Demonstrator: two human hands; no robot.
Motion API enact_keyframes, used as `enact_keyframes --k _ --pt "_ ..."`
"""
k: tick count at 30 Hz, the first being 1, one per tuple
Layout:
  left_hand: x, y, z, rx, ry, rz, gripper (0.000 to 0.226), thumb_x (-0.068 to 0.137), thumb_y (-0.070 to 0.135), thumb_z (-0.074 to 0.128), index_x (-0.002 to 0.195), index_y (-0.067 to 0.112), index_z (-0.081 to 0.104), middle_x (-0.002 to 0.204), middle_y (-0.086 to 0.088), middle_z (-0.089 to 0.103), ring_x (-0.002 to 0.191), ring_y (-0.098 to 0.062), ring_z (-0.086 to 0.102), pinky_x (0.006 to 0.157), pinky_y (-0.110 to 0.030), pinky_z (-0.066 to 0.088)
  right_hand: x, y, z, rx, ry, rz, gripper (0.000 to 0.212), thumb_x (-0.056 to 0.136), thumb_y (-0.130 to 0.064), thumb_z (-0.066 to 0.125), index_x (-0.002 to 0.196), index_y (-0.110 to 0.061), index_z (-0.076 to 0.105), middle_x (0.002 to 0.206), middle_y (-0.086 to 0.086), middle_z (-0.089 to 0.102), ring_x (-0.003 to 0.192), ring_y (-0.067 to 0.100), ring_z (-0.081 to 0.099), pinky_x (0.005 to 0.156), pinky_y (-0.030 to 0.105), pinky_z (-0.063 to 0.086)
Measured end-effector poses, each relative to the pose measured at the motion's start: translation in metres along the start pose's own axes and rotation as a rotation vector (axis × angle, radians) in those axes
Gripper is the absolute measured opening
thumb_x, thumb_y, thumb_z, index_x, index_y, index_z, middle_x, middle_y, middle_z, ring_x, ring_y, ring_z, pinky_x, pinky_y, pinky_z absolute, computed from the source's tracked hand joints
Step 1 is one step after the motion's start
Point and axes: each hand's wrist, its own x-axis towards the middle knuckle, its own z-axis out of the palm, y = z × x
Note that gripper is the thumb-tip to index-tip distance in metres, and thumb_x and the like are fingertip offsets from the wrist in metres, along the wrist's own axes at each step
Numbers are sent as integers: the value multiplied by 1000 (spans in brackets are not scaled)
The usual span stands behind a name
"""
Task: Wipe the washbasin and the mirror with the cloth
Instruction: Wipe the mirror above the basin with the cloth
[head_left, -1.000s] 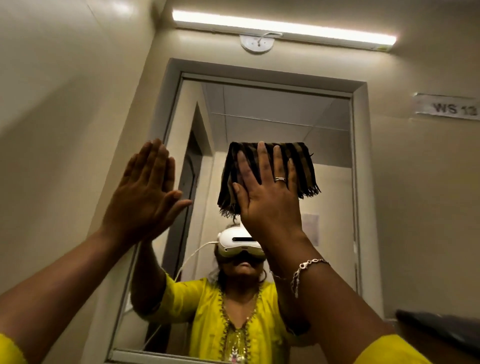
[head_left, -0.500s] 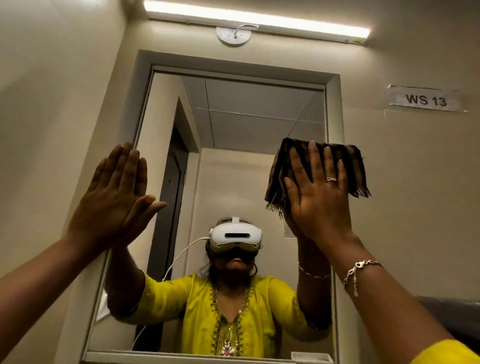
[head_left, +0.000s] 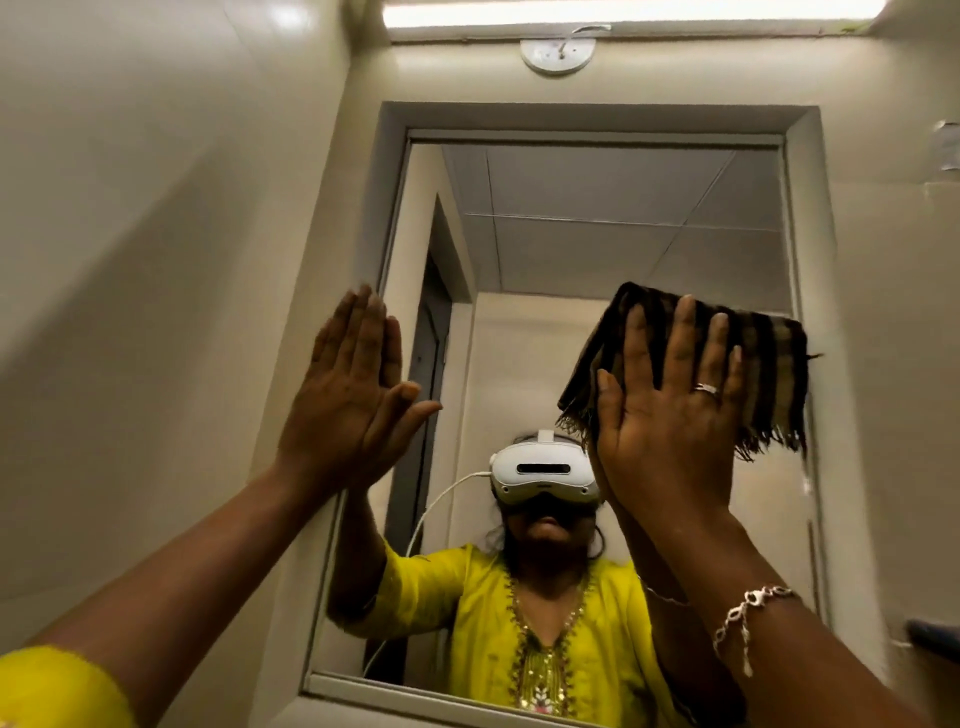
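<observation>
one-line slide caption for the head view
Right hand presses a folded brown striped cloth to the grey-framed wall mirror, left hand flat at its left edge.

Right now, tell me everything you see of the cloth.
The cloth is dark brown fabric with tan stripes, folded into a thick pad, with a frayed fringe along its lower edge. It lies flat against the right side of the mirror, top edge sloping down to the right. The right hand presses it there with straight, spread fingers.
</observation>
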Motion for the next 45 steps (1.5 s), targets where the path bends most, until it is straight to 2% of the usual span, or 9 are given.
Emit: enact_keyframes --k 4,8,12,16,19,24,33,40,45 --pt "0 3 -4 -98 43 22 82 89 62 20 139 -2 11 147 -28 16 140 -12 -7 114 -28 3 -3 -42 3 57 -2 -41 59 95 -42 17 147 -13 22 152 24 19 139 43 15 112 49 5" --pt "-1 1 -5 -171 34 40 82 89 62 16 140 -2 10 148 -25 15 139 -21 4 113 -30 8 -3 -84 8 115 3 -106 60 92 -41 22 145 -13 27 151 23 23 138 44 18 111 50 8" --pt "-2 -2 -4 -310 29 10 82 90 62 5 140 -3 12 148 -15 10 139 -22 6 114 -29 8 0 -116 14 156 0 -141 60 91 -41 24 144 -13 30 151 22 22 139 43 15 112 50 8" --pt "-3 -3 -2 -418 42 -41 82 88 66 8 140 3 10 150 -9 11 141 -21 7 116 -35 13 2 -146 21 122 -28 -211 63 88 -45 23 144 -15 25 152 19 23 140 41 16 112 49 9" --pt "-3 -4 -1 -440 50 -50 83 88 66 9 141 2 12 149 -8 11 141 -21 8 115 -37 14 1 -157 26 92 -45 -260 69 85 -47 32 146 -17 19 153 17 19 141 39 12 112 48 4" --pt "-3 -3 -1 -402 35 -46 85 88 65 10 141 -3 15 150 -14 12 141 -24 7 115 -37 13 -1 -153 22 144 -14 -267 66 84 -44 23 144 -16 26 151 18 26 139 40 20 112 48 7" --pt "-5 -1 -4 -245 -51 30 84 89 62 10 141 -5 15 151 -22 13 141 -27 6 115 -42 12 -17 -124 14 216 -31 -270 58 91 -41 26 143 -16 33 151 19 27 140 40 18 110 50 11" --pt "-11 5 -5 -60 -97 18 84 89 62 9 141 -4 6 149 -28 7 140 -26 -3 115 -35 -1 -27 -76 5 195 -66 -267 56 93 -42 29 144 -19 29 152 17 24 141 38 13 113 48 7" --pt "-30 14 -8 2 -97 34 83 89 63 11 142 0 2 149 -28 8 140 -29 -1 115 -36 -1 -33 -37 0 186 -84 -265 56 94 -43 29 145 -21 25 154 15 20 142 35 10 114 48 6"
